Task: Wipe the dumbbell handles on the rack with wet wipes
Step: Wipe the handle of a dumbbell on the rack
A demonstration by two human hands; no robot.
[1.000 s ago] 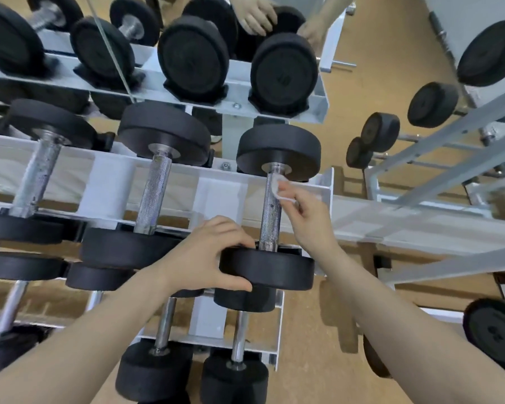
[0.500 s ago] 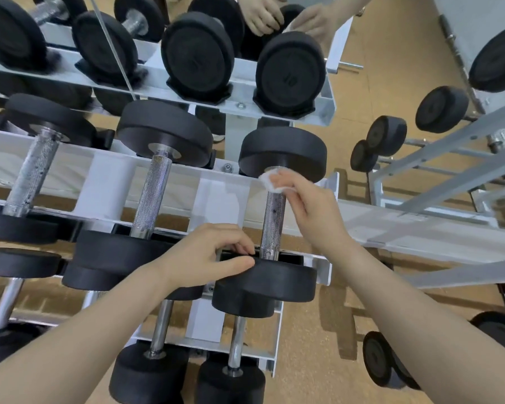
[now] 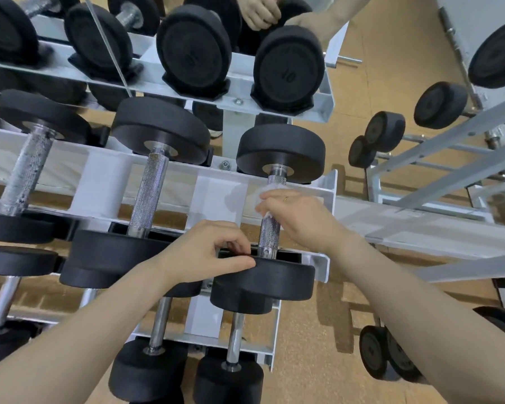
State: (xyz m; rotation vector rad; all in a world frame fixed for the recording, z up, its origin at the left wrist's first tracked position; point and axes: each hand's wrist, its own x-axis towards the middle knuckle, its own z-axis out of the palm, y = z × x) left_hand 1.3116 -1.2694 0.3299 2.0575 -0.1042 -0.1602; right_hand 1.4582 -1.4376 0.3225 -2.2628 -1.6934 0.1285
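Note:
The rightmost dumbbell on the middle shelf of the white rack has a knurled steel handle between two black heads. My right hand wraps a white wet wipe round the upper half of that handle. My left hand grips the rim of the near black head, thumb on top. Two more knurled handles lie to the left on the same shelf.
A mirror behind the rack reflects the top-shelf dumbbells and a pair of hands. A lower shelf holds more dumbbells. A second grey rack with dumbbells stands at the right. Loose weights sit on the wooden floor.
My right hand slid the wipe up to the far head, then back down the handle and closed round it. My left hand kept its hold on the near head.

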